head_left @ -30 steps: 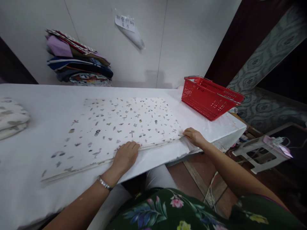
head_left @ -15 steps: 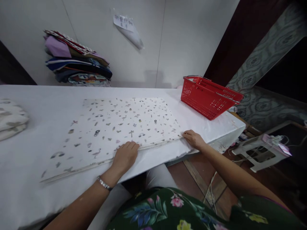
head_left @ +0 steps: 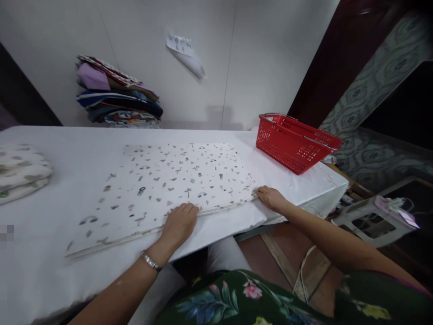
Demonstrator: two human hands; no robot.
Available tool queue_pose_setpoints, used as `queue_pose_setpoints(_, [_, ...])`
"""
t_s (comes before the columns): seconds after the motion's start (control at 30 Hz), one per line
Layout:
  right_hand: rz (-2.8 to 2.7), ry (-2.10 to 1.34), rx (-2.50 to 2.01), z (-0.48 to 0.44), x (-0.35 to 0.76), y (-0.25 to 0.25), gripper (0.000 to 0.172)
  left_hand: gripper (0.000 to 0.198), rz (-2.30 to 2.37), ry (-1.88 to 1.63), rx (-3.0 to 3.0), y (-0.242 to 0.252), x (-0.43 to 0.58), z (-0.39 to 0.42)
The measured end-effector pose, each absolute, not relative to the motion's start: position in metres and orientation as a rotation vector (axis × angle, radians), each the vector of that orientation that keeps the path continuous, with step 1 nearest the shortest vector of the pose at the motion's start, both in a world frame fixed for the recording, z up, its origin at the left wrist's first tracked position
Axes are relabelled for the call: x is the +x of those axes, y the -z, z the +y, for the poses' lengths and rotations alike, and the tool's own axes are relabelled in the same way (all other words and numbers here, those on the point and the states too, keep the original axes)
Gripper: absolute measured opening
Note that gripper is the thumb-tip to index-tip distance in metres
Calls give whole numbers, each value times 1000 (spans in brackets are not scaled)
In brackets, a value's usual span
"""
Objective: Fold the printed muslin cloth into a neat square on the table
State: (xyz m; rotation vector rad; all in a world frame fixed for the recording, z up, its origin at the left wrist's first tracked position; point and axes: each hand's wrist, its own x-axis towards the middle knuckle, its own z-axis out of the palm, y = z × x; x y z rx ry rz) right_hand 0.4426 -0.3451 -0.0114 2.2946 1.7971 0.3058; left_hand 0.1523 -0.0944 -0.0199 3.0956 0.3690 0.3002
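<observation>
A white folded cloth (head_left: 176,180) printed with small palms, rainbows and flamingos lies flat on the table, its layers showing along the near edge. My left hand (head_left: 181,224) is closed over the middle of that near edge, fingers together on top and thumb hidden. At the near right corner, my right hand (head_left: 271,199) pinches the cloth between its fingers. A silvery bracelet is on my left wrist.
A red plastic basket (head_left: 294,143) with metal handles stands at the table's right end. Folded fabrics (head_left: 118,92) are stacked against the wall. A bundled patterned cloth (head_left: 23,174) lies at the far left of the white-covered table (head_left: 81,144). A white stool (head_left: 375,221) stands to the right.
The camera view has shifted slightly, so the background sits a little lower and further right. Both hands keep their places on the cloth, which lies as before.
</observation>
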Motion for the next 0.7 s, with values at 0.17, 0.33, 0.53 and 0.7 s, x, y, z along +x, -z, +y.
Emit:
queue_pose_setpoints(0.17, [1834, -313, 2209, -339, 443, 9, 25, 23, 370, -309, 3083, 17, 151, -97])
queue_pose_setpoints(0.33, [1852, -386, 2115, -333, 445, 8, 22, 22, 407, -339, 3064, 14, 148, -99])
queue_pose_setpoints(0.53, [1808, -550, 2265, -349, 451, -6, 25, 23, 344, -388, 3050, 23, 149, -97])
queue_pose_setpoints(0.7, [1861, -526, 2270, -368, 445, 9, 27, 22, 315, -378, 3054, 29, 150, -96])
